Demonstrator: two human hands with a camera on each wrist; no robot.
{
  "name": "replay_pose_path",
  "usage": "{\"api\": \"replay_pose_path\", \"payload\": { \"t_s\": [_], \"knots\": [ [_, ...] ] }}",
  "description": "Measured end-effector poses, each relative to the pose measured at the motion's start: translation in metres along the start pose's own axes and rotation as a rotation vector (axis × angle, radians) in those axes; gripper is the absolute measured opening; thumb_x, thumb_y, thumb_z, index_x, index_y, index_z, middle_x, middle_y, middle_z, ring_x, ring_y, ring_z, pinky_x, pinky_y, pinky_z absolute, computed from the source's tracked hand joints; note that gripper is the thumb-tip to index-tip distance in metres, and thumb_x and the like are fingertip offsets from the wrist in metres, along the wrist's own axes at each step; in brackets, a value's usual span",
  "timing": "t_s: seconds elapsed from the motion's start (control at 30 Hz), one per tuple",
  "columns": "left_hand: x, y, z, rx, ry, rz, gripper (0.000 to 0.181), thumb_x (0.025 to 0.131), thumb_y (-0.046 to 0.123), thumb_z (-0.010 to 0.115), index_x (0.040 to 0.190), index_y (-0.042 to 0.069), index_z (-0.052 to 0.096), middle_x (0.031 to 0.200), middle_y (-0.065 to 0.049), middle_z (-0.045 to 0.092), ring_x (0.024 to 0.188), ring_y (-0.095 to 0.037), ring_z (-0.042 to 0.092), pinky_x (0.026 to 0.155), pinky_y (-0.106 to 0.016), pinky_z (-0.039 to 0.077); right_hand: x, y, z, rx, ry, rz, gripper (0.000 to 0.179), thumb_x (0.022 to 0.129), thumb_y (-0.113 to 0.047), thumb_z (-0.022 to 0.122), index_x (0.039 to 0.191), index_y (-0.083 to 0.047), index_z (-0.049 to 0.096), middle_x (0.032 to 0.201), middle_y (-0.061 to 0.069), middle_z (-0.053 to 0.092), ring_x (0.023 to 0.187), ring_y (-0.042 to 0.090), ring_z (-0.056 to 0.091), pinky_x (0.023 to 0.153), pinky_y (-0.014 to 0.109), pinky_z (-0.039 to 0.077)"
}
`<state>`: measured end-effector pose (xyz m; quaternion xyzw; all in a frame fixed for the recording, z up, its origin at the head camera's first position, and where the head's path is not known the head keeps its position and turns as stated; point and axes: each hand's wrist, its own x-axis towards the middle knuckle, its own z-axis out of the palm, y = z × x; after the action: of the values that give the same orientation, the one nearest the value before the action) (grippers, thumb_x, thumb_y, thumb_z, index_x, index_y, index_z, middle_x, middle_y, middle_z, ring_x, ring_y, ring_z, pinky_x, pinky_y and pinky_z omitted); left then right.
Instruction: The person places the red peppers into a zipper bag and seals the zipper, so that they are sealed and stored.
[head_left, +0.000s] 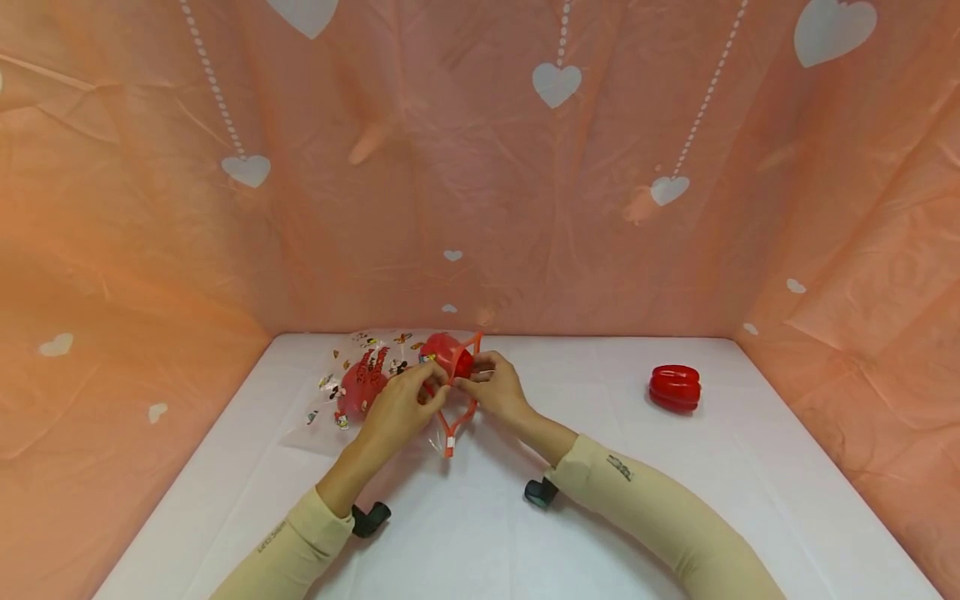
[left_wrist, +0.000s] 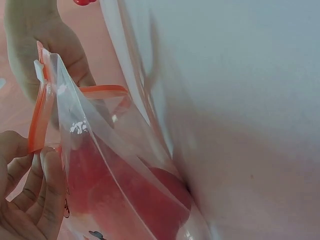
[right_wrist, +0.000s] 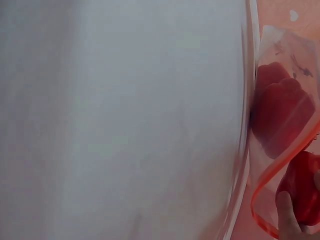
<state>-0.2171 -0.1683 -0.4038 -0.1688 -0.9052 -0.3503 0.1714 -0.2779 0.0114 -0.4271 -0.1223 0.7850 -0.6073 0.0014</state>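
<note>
A clear plastic zip bag with cartoon print and an orange zip edge lies at the back of the table, left of centre. Red bell peppers show through its film. My left hand pinches the orange edge, and the mouth gapes. At that mouth my right hand grips another red bell pepper, the thumb against its side. Part of this pepper is within the opening. A white slider sits at one end of the zip.
One more red bell pepper lies on its side at the right of the white table. Orange cloth with white hearts hangs behind and at both sides. Dark wrist cameras are under both forearms.
</note>
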Motion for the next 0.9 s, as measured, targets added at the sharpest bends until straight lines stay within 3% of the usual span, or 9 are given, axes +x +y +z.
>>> {"api": "replay_pose_path", "payload": {
  "t_s": [0.37,0.73,0.9],
  "knots": [
    [0.0002,0.0,0.0008,-0.004,-0.014,-0.012,0.01,0.098,0.01,0.078,0.106,0.013,0.071,0.095,0.0,0.071,0.081,-0.013,0.063,0.073,-0.031,0.056,-0.0006,0.0005,0.0057,0.031,-0.032,0.016,0.04,0.093,0.002,0.079,0.127,0.01,0.059,0.12,0.027,0.069,0.114,0.043,0.073,0.088,0.035,0.062],
    [0.0009,-0.0007,0.0013,0.002,-0.016,-0.021,0.01,0.097,0.011,0.078,0.105,0.014,0.072,0.095,0.002,0.071,0.082,-0.013,0.063,0.074,-0.033,0.056,-0.0004,0.0026,0.0093,0.121,-0.049,0.025,0.037,0.094,0.002,0.077,0.126,0.009,0.061,0.118,0.026,0.071,0.11,0.038,0.076,0.084,0.026,0.058],
    [0.0003,-0.0009,0.0017,0.014,-0.012,-0.014,0.01,0.098,0.012,0.079,0.105,0.014,0.072,0.093,0.002,0.07,0.079,-0.013,0.062,0.071,-0.032,0.054,-0.0018,0.0024,0.0064,0.026,-0.108,0.033,0.034,0.097,-0.004,0.076,0.127,0.007,0.067,0.122,0.022,0.073,0.113,0.034,0.074,0.093,0.032,0.058]
  ]
}}
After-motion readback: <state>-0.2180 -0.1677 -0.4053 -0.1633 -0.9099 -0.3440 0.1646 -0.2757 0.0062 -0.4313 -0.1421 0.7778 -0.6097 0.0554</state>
